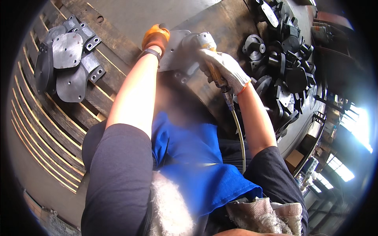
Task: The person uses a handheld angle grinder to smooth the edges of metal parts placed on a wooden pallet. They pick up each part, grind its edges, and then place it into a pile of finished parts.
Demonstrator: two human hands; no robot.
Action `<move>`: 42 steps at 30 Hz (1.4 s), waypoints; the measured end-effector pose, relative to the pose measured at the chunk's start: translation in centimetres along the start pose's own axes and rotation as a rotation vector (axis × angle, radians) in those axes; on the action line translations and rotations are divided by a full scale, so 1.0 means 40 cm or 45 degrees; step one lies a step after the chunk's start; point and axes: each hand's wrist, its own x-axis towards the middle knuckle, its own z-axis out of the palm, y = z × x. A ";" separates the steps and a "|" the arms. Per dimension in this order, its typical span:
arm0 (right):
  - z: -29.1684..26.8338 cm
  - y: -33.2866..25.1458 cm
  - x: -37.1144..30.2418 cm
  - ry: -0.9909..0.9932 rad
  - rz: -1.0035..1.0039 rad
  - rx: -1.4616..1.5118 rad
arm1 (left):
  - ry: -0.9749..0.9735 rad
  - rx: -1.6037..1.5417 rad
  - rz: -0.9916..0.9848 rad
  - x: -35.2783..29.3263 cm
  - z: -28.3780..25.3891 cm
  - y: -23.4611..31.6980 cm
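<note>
Looks mid-job to me: the flat grey plate (168, 59) is right in front of me, and my right hand (225, 67) (white knit glove) is wrapped tight around a yellow power tool (215, 74), head over the plate. Orange-gloved left hand (155, 38) is at its edge, fingers curled, can't tell if they're pinching. Smooth, holed, round-cornered parts (67, 51) sit left on rough slats (92, 100), a darker metallic jumble (294, 80) right; can't say which pile's done.
</note>
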 end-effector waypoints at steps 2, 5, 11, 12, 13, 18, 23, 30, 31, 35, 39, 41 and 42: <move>-0.002 -0.001 0.003 -0.015 -0.017 0.026 | -0.003 -0.021 -0.008 -0.001 -0.007 -0.003; 0.001 -0.014 -0.002 -0.053 -0.167 0.115 | 0.005 -0.026 -0.008 0.004 -0.002 -0.003; -0.012 -0.002 0.023 -0.046 -0.010 0.039 | 0.045 -0.042 0.001 -0.004 -0.001 -0.004; -0.012 -0.003 0.025 -0.059 -0.027 0.050 | 0.051 -0.055 0.004 -0.004 -0.001 -0.005; -0.010 -0.011 0.027 -0.080 -0.076 0.059 | 0.044 -0.043 0.007 -0.003 0.001 -0.007; -0.010 -0.022 0.015 -0.048 -0.064 0.002 | 0.030 -0.043 0.007 -0.006 0.001 -0.008; 0.007 -0.011 0.027 -0.047 -0.199 -0.022 | 0.064 -0.048 0.028 0.011 0.002 -0.017; -0.011 0.025 0.043 -0.073 -0.116 -0.014 | 0.088 -0.050 0.068 0.013 0.011 -0.026; -0.001 0.030 0.053 -0.051 -0.198 -0.065 | 0.071 -0.052 0.065 0.015 0.013 -0.029; -0.004 0.048 0.040 -0.019 -0.739 -0.430 | 0.065 -0.056 0.078 0.021 0.003 -0.020; 0.003 0.091 -0.049 -0.018 -0.399 0.194 | 0.087 0.035 0.076 0.024 0.002 -0.018; 0.021 0.157 -0.079 -0.086 -0.138 0.673 | 0.124 0.067 0.083 0.023 0.006 -0.017; 0.024 0.222 -0.079 -0.106 -0.205 0.789 | 0.164 0.083 0.095 0.016 0.005 -0.011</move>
